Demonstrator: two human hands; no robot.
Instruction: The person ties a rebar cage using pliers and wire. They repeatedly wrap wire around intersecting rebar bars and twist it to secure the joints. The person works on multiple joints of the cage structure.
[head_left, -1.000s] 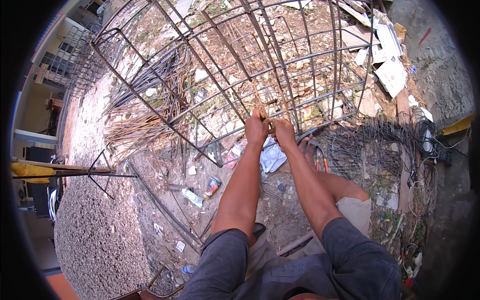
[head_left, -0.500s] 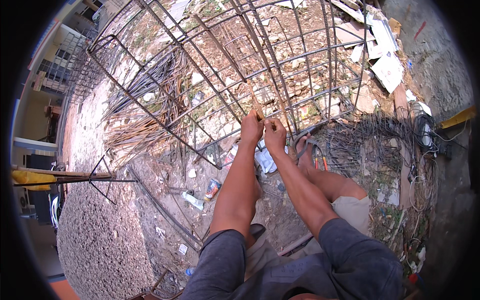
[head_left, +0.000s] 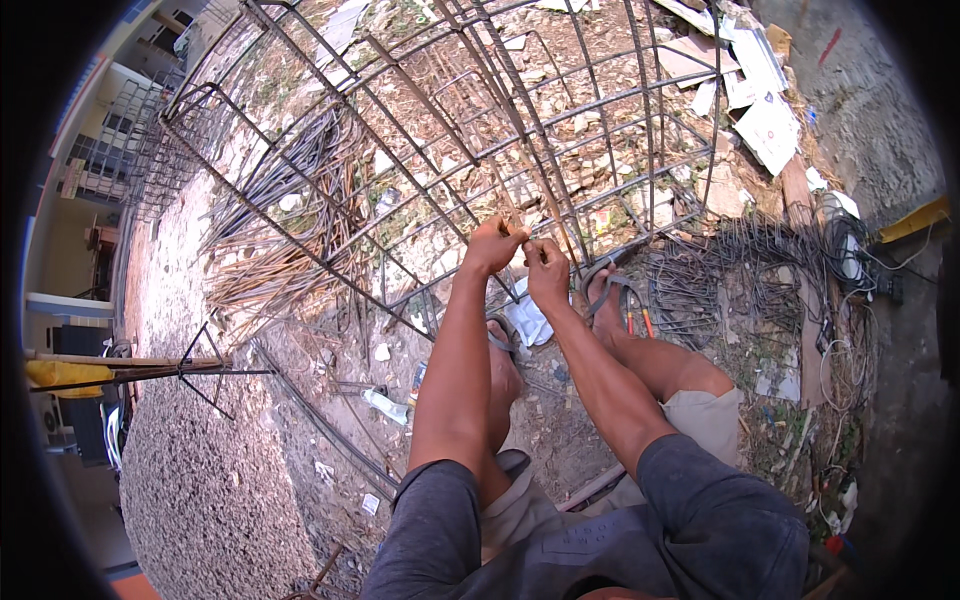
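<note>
My left hand (head_left: 494, 245) and my right hand (head_left: 547, 271) come together low over the near side of a rebar cage (head_left: 478, 160). Both are closed, fingertips pinched close to each other. Whatever lies between them is too thin and small to make out. Rusty and dark steel bars of the cage run just beyond my fingers. On the ground below my right hand lies a crumpled white sheet (head_left: 530, 322). A tool with orange-red handles (head_left: 640, 322) rests beside my sandalled right foot (head_left: 606, 300).
Tangled black wire (head_left: 700, 285) spreads to the right. A heap of loose steel rods (head_left: 290, 200) lies left of centre, and broken white boards (head_left: 770, 130) at the far right. Rubble covers the ground inside the cage. A gravel pile (head_left: 210, 480) fills the lower left.
My left hand has shifted a little left, its fingers turned more toward the right hand. The right hand has hardly moved. The cage sits slightly further left in view, and my left foot shows more.
</note>
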